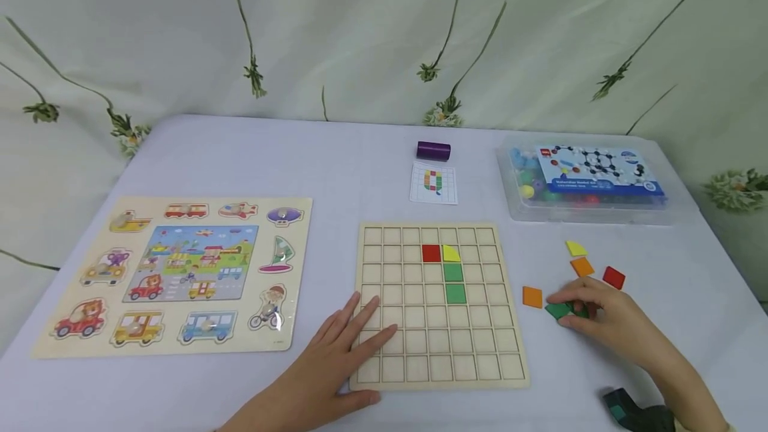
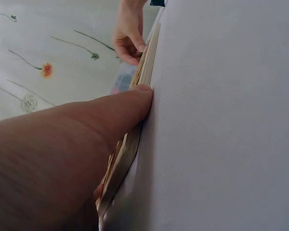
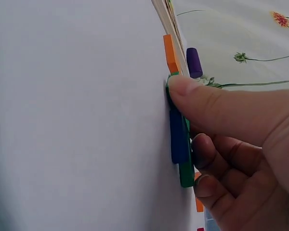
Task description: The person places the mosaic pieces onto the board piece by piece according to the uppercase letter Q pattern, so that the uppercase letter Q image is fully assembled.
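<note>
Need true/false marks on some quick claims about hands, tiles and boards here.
1. The left hand touches the grid board. True.
2. The right hand is on a red tile. False: its fingers are on loose green tiles.
3. The puzzle board lies left of the grid board. True.
4. The purple tube lies on the puzzle board. False: the purple tube is just beyond the picture card.

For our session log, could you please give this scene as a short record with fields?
Left hand: rests on grid board
Right hand: thumb and curled fingers on green pieces
On board: red square, yellow piece, two green squares
Loose nearby: yellow tile, two orange tiles, red tile
Beyond board: pattern card, purple cylinder
Left of board: vehicle puzzle
Back right: clear box
</note>
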Motion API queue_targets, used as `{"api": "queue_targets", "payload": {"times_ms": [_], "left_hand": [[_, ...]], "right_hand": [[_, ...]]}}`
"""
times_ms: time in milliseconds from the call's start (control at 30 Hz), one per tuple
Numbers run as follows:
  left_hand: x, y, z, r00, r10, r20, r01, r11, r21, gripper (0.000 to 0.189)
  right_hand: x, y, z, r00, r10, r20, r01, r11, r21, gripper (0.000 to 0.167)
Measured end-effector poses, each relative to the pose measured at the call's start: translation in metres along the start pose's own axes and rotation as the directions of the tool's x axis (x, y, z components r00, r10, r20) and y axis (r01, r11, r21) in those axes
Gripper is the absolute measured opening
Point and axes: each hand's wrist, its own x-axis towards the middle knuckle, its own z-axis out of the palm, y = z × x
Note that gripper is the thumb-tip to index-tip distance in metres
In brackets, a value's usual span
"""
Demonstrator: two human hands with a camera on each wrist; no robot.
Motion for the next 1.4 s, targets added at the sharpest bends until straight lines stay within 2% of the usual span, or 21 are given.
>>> {"api": "queue_targets", "payload": {"times_ms": [67, 300, 567, 700, 833, 967, 1100, 1200, 1300, 1400], "left_hand": [[0.0, 0.0, -0.001, 1.0, 0.001, -0.003, -0.001, 1.0, 0.002, 0.077], [-0.003, 0.002, -0.001, 0.998, -0.028, 0.051, 0.03, 0.999, -0.041, 0.074], [-0.003, 0.002, -0.001, 1.0, -0.017, 0.025, 0.017, 1.0, -0.017, 0.075], [-0.003, 0.002, -0.001, 1.0, -0.001, 0.002, 0.001, 1.0, -0.009, 0.076], [-0.003, 0.001, -0.001, 1.0, 0.019, -0.023, -0.018, 1.0, 0.006, 0.077], [-0.004, 0.001, -0.001, 0.999, 0.019, -0.028, -0.019, 1.0, 0.015, 0.076], [-0.004, 0.002, -0.001, 1.0, 0.013, -0.02, -0.013, 1.0, 0.002, 0.076], [-0.004, 0.002, -0.001, 1.0, 0.017, -0.026, -0.017, 1.0, 0.003, 0.076], [-0.003, 0.001, -0.001, 0.999, 0.027, -0.039, -0.026, 1.0, 0.016, 0.077], [-0.002, 0.0, 0.0, 0.999, 0.03, -0.041, -0.029, 0.999, 0.019, 0.077]], "right_hand": [[0.001, -0.001, 0.002, 1.0, -0.009, -0.008, 0.009, 1.0, -0.02, 0.034], [-0.001, -0.005, 0.004, 0.999, 0.044, 0.003, -0.044, 0.998, -0.032, 0.034], [0.001, -0.008, 0.004, 0.995, 0.096, -0.014, -0.096, 0.995, -0.027, 0.028], [0.003, -0.01, 0.004, 0.992, 0.124, -0.02, -0.124, 0.992, 0.018, 0.024], [0.005, -0.014, 0.003, 0.994, 0.105, -0.032, -0.099, 0.982, 0.161, 0.021], [0.01, -0.017, 0.003, 0.999, 0.02, -0.043, -0.005, 0.949, 0.316, 0.023], [0.017, -0.026, 0.004, 0.998, -0.055, -0.042, 0.068, 0.91, 0.409, 0.021], [0.026, -0.036, 0.005, 0.998, -0.054, -0.024, 0.059, 0.892, 0.448, 0.016], [0.035, -0.047, 0.01, 1.0, -0.015, 0.007, 0.009, 0.869, 0.495, 0.011], [0.04, -0.055, 0.02, 0.999, 0.022, 0.043, -0.042, 0.825, 0.563, 0.011]]}}
